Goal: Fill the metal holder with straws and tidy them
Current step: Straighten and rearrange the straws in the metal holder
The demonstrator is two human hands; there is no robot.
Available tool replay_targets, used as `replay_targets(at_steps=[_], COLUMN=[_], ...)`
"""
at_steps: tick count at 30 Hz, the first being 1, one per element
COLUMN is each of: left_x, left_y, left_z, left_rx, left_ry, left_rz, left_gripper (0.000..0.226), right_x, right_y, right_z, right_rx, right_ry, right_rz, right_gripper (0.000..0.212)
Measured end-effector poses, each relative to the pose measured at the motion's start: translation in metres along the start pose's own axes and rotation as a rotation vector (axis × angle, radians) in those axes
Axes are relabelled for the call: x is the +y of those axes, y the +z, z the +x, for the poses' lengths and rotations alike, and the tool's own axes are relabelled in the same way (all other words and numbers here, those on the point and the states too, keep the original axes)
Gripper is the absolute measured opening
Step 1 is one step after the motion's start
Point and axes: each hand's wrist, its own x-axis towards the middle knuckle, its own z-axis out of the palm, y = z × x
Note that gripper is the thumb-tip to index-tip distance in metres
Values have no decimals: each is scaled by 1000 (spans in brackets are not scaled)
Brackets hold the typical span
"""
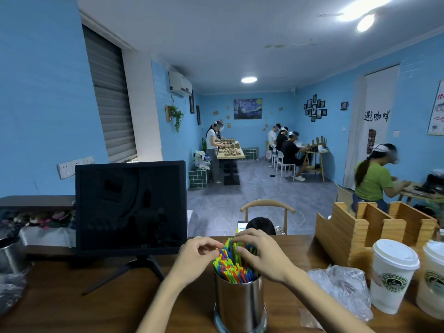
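A metal holder (241,306) stood upright on the wooden counter (72,306), near its near edge and a little right of the middle. It was packed with straws (234,269) in blue, green, yellow, orange and red, whose upper ends fanned out above the rim and leaned toward the far edge.

Both hands worked at the tops of the straws. The left hand (195,257) came in from the left, its fingers curled with thumb and fingertips pinching at the straw ends on that side. The right hand (262,253) reached over from the right, its fingers bent down round the taller straws at the back of the bunch. The two hands were close together, with only the straw tips showing between them.

A dark monitor (131,207) on a splayed stand stood toward the far left of the counter. A wooden organiser (355,234) with open slots sat at the far right. Nearer the right edge stood two lidded paper cups, one cup (390,275) fully in view and a second cup (431,280) cut off by the frame. A crumpled plastic bag (343,289) lay between the holder and the cups. Part of a metal pot (9,255) showed at the left edge.
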Motion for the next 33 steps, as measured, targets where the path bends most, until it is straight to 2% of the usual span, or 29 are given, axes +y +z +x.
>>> replay_targets(at_steps=[2, 7, 13, 23, 25, 29, 33], left_x=[-1, -4, -8, -2, -1, 0, 1], left_y=[1, 5, 3, 4, 5, 6, 7], left_z=[1, 1, -5, -6, -5, -5, -6], left_rx=[3, 13, 14, 41, 35, 36, 29], left_ry=[4, -6, -36, -39, -29, -15, -22], left_rz=[29, -35, -81, -99, -114, -126, -125], left_gripper=[25, 31, 21, 18, 20, 22, 23], right_x=[-6, -16, -10, -17, -21, -25, -29], right_y=[1, 10, 2, -5, -5, -3, 3], right_z=[2, 4, 0, -2, -2, -1, 1], right_rx=[10, -138, -57, -38, -52, -93, -93], right_ry=[-35, -177, -70, -69, -72, -89, -65], right_rz=[23, -61, 112, 97, 88, -29, -121], right_gripper=[30, 35, 22, 14, 19, 43, 46])
